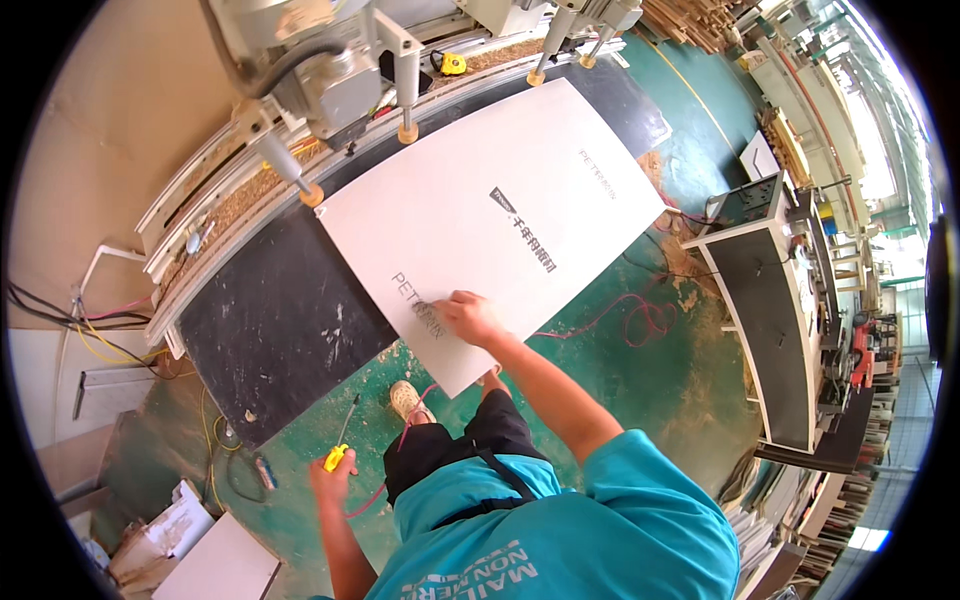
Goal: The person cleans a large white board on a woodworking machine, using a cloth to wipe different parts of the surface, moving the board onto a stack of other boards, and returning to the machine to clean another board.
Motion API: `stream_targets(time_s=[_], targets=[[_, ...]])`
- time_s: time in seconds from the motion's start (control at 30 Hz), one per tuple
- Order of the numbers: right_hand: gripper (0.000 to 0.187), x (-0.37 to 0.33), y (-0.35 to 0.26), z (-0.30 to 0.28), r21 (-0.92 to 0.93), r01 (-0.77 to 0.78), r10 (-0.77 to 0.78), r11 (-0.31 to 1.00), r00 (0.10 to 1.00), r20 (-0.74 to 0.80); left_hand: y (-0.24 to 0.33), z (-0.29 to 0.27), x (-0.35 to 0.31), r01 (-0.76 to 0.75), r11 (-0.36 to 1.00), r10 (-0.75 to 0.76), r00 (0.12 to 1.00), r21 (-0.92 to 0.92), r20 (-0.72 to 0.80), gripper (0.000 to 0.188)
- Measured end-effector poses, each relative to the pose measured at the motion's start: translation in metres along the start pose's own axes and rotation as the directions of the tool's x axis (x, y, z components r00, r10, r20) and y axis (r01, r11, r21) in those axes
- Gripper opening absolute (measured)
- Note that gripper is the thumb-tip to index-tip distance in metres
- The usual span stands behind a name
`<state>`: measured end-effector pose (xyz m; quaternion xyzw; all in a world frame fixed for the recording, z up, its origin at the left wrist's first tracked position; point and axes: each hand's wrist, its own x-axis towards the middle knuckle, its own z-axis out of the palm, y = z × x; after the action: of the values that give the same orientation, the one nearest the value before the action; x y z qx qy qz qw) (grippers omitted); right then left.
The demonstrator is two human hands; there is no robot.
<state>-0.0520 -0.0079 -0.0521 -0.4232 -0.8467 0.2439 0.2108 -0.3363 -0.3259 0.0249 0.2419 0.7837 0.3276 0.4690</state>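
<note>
A large white panel (470, 230) with grey and black print lies at an angle across a dark machine table (280, 330). Its near corner juts over the table's front edge. My right hand (470, 318) rests on the panel near that corner, fingers partly stretched across the print and gripping nothing. Down at my left side, my left hand (332, 478) is closed around the yellow handle of what looks like an air blow gun (337, 457), its long thin nozzle pointing up and away. A pink hose (370, 500) runs close by that wrist.
Several machine rods with round tan feet (312, 195) stand along the panel's far edge. Behind them, a yellow tape measure (453, 64) lies on a sawdust-covered ledge (500, 52). A dark-sided cabinet (765, 320) stands at right. Cables (212, 450) and offcut boards (215, 565) lie at lower left.
</note>
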Motion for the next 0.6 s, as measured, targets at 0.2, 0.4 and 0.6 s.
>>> stream_targets(time_s=[0.2, 0.4, 0.6], targets=[[0.015, 0.128, 0.167, -0.043, -0.381, -0.172, 0.129, 0.908, 0.982, -0.136, 0.061, 0.074, -0.003, 0.044, 0.994, -0.036, 0.995, 0.096, -0.088, 0.024], [0.019, 0.135, 0.148, -0.081, 0.03, -0.529, 0.522, 0.848, 0.845, 0.114, 0.099, 0.178, -0.04, 0.171, 0.965, -0.221, 0.939, -0.199, -0.264, 0.02], [0.022, -0.011, 0.041, 0.012, 0.376, 0.099, -0.206, 0.922, 0.944, 0.257, 0.188, 0.245, -0.006, 0.086, 0.996, -0.081, 0.975, 0.017, -0.209, 0.022]])
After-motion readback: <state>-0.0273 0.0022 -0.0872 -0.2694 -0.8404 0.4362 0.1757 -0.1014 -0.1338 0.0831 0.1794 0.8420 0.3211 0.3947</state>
